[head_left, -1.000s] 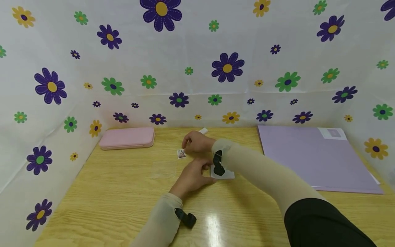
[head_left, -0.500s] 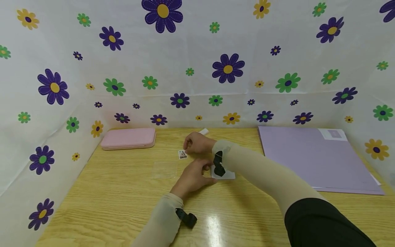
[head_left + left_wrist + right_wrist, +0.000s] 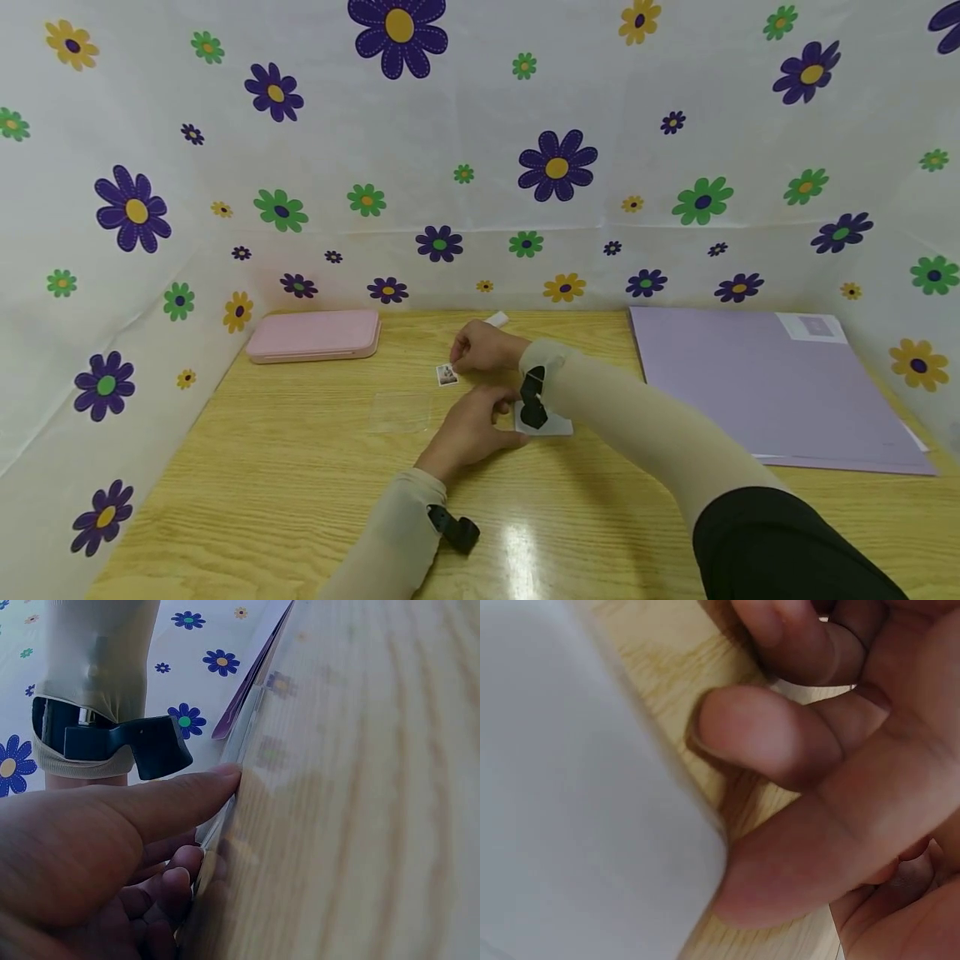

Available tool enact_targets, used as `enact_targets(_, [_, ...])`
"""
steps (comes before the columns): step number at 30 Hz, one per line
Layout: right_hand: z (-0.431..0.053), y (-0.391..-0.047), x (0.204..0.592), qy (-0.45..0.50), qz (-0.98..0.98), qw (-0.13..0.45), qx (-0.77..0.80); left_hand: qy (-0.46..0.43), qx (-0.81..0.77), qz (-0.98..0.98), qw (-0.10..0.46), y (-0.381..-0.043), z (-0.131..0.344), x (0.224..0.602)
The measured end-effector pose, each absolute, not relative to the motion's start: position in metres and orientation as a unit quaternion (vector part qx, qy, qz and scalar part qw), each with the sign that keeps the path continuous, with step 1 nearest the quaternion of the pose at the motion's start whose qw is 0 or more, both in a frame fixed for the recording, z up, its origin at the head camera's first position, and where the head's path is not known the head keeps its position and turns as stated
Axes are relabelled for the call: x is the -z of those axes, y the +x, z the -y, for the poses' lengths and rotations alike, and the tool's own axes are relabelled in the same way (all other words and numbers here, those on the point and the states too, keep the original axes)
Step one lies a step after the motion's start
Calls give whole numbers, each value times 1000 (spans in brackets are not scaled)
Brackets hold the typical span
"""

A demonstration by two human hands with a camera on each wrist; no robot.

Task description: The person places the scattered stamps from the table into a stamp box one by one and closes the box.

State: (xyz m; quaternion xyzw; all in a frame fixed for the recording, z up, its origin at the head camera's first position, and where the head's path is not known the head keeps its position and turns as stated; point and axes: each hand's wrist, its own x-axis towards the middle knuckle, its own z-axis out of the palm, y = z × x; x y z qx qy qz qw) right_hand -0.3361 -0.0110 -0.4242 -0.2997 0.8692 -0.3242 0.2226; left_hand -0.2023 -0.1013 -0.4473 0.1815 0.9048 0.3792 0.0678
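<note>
My left hand grips a thin white slab on the table by its left end, thumb at the near side and index finger at the far side. From the left wrist view, the thumb presses the slab's thin edge, the other fingers curled below. Crossing above the slab, my right hand has its bent fingertips pinched at the right edge of a small printed picture card. A large white surface fills the left of the right wrist view, and a fingertip meets its corner.
A clear plastic sheet lies left of the hands. Behind them are a pink case and, partly hidden by the right hand, a small white strip. A large lilac folder covers the right side, before a flowered cloth backdrop.
The head view has shifted slightly, so everything sits a little further right. Both hands stay practically in place, the left at the slab and the right at the picture card.
</note>
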Motion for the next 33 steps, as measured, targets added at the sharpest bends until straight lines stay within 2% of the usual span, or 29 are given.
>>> enact_targets(8, [8, -335, 422, -298, -869, 228, 322, 179, -378, -906, 71, -202, 100, 447])
enact_targets(15, [6, -340, 421, -309, -850, 249, 346, 177, -378, -906, 72, -202, 100, 447])
enact_targets(22, [4, -343, 421, -279, -837, 276, 381, 183, -375, -906, 68, -202, 99, 446])
enact_targets(33, [-7, -326, 407, -244, -826, 242, 447, 183, -365, -910, 69, -204, 100, 448])
